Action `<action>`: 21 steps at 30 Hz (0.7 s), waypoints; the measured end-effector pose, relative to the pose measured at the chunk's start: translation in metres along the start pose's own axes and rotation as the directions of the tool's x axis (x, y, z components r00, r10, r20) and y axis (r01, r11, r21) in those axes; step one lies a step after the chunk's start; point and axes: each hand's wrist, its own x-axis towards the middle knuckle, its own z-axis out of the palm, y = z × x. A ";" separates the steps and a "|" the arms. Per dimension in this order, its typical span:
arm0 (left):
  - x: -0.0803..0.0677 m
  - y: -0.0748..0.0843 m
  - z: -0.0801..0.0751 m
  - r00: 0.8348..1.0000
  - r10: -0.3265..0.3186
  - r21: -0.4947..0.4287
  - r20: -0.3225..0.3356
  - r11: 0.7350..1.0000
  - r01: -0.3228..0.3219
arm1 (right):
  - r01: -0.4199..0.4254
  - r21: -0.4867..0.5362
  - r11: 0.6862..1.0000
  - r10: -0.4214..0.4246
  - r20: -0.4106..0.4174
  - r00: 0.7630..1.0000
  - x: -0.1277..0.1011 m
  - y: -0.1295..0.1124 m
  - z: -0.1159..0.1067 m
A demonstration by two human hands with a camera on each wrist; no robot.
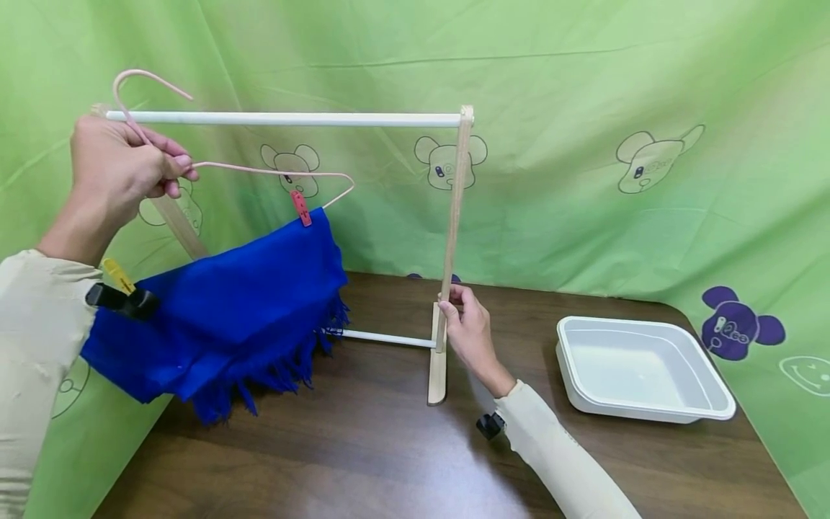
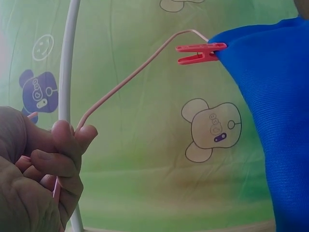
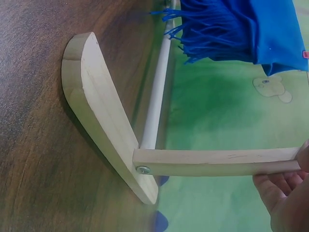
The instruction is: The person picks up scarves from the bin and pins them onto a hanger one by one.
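Note:
My left hand [image 1: 126,162] grips a pink wire hanger [image 1: 272,171] just below its hook, close to the white top bar [image 1: 292,119] of a small wooden rack. The hook stands above the bar. From the hanger hangs a blue fringed scarf [image 1: 240,295], held by a red clothespin [image 1: 301,208] at its right and a yellow clothespin [image 1: 119,275] at its left. In the left wrist view the fingers curl round the wire beside the bar. My right hand [image 1: 472,328] holds the rack's right wooden post [image 1: 457,209] low down, above its foot [image 3: 106,116].
A white plastic tub [image 1: 642,367] stands on the brown table [image 1: 311,461] at the right. A white lower bar [image 1: 389,337] joins the rack's feet. Behind hangs a green curtain [image 1: 551,86] with printed mouse heads.

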 end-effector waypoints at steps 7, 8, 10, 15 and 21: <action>0.006 -0.002 -0.005 1.000 -0.015 -0.029 -0.013 0.999 0.015 | 0.001 0.015 1.000 -0.001 0.015 1.000 -0.001 0.001 0.001; 0.008 -0.002 -0.005 1.000 -0.022 -0.032 -0.017 0.999 0.022 | 0.004 0.012 1.000 -0.004 0.014 1.000 -0.001 0.002 0.002; 0.010 -0.002 -0.006 0.999 -0.036 -0.036 -0.020 0.999 0.036 | 0.004 0.007 1.000 -0.004 0.009 1.000 -0.001 0.002 0.002; 0.014 -0.004 -0.007 0.998 -0.056 -0.017 -0.026 0.998 0.055 | 0.007 0.005 1.000 -0.007 0.003 1.000 -0.002 0.001 0.003; 0.015 -0.009 -0.010 0.997 -0.069 -0.018 -0.035 0.997 0.069 | 0.006 0.027 1.000 -0.006 0.007 1.000 -0.003 0.000 0.004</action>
